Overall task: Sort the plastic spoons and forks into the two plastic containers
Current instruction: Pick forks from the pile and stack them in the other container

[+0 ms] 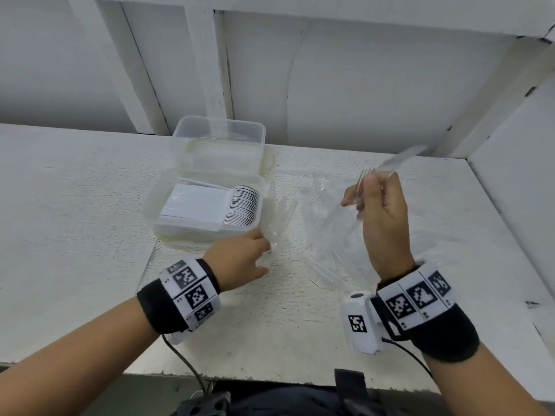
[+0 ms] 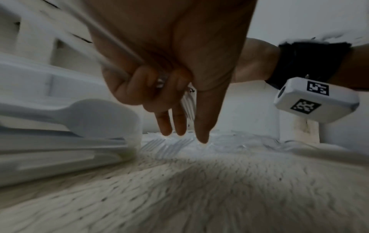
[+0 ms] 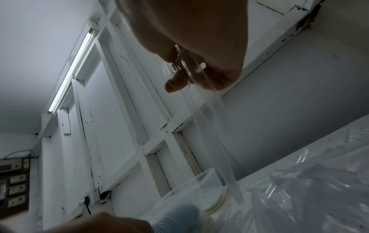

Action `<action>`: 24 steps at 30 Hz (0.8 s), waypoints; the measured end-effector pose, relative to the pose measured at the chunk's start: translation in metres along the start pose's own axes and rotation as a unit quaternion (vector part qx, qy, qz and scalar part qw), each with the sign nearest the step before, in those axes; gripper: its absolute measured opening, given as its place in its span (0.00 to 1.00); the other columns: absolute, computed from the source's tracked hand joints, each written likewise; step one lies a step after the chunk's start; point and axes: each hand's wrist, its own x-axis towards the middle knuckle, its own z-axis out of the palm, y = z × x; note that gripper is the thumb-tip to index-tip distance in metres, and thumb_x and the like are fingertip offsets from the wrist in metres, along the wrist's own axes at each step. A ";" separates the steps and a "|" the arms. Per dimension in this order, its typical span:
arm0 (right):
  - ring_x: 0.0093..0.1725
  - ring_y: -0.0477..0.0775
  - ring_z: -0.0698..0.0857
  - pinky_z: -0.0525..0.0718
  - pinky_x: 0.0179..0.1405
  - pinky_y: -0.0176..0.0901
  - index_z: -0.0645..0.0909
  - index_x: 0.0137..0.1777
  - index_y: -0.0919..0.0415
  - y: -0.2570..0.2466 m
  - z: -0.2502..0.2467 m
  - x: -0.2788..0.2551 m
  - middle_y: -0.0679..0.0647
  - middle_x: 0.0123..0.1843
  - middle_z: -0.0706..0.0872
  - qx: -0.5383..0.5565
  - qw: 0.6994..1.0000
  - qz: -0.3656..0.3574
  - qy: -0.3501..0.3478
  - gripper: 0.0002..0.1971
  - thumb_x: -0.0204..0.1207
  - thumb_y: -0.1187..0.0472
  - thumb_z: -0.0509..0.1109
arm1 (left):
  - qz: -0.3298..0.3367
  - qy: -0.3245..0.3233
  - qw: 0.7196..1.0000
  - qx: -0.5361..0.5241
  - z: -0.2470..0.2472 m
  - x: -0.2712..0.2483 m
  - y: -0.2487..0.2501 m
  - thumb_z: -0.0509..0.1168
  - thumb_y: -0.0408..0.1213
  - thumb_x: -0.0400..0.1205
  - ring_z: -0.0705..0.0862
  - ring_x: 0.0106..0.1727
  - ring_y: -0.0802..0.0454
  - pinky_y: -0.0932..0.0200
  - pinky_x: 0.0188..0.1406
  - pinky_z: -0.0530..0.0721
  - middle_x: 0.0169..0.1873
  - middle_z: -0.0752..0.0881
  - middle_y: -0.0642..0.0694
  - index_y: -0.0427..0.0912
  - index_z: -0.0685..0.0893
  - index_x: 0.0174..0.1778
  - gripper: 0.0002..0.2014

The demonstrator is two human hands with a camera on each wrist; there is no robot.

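Two clear plastic containers stand at the back left. The near container (image 1: 156,217) holds a stacked row of white spoons (image 1: 240,205); what lies in the far container (image 1: 186,130) is hard to tell. Loose clear forks (image 1: 327,265) lie on a clear plastic bag (image 1: 336,223) mid-table. My left hand (image 1: 261,253) is low by the near container's right corner and grips a bundle of clear forks (image 1: 277,211), tines seen past its curled fingers (image 2: 188,105). My right hand (image 1: 360,196) is raised above the pile and pinches a few clear forks (image 1: 365,178), handles (image 3: 211,126) slanting away.
The white tabletop (image 1: 75,205) is rough and speckled. A white wall with framing (image 1: 204,55) closes the back, and a side panel (image 1: 516,181) the right. Black wrist straps carry white camera boxes (image 1: 359,322). The table's front edge (image 1: 240,376) is near my body.
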 end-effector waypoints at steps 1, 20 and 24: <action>0.33 0.39 0.79 0.74 0.41 0.24 0.68 0.41 0.55 0.000 -0.001 -0.001 0.53 0.32 0.79 -0.001 1.000 0.000 0.000 0.12 0.87 0.65 0.50 | 0.004 -0.009 1.000 0.025 0.002 0.000 0.000 0.62 0.48 0.82 0.80 0.59 0.50 0.56 0.50 0.80 0.65 0.74 0.51 0.45 0.76 0.67 0.19; 0.48 0.46 0.79 0.72 0.43 0.36 0.75 0.64 0.58 0.034 -0.009 -0.021 0.46 0.48 0.76 -0.444 0.845 0.071 -0.290 0.18 0.78 0.50 0.67 | -0.019 0.257 0.955 -0.144 -0.034 -0.019 -0.002 0.66 0.43 0.74 0.82 0.32 0.51 0.54 0.34 0.81 0.36 0.86 0.50 0.43 0.82 0.47 0.10; 0.53 0.56 0.83 0.81 0.47 0.45 0.76 0.63 0.59 0.053 -0.002 -0.034 0.54 0.57 0.78 -0.536 0.759 0.076 -0.362 0.16 0.81 0.51 0.62 | -0.062 0.318 0.909 -0.260 -0.048 -0.019 -0.007 0.70 0.36 0.77 0.78 0.28 0.63 0.72 0.31 0.73 0.33 0.84 0.56 0.43 0.81 0.41 0.04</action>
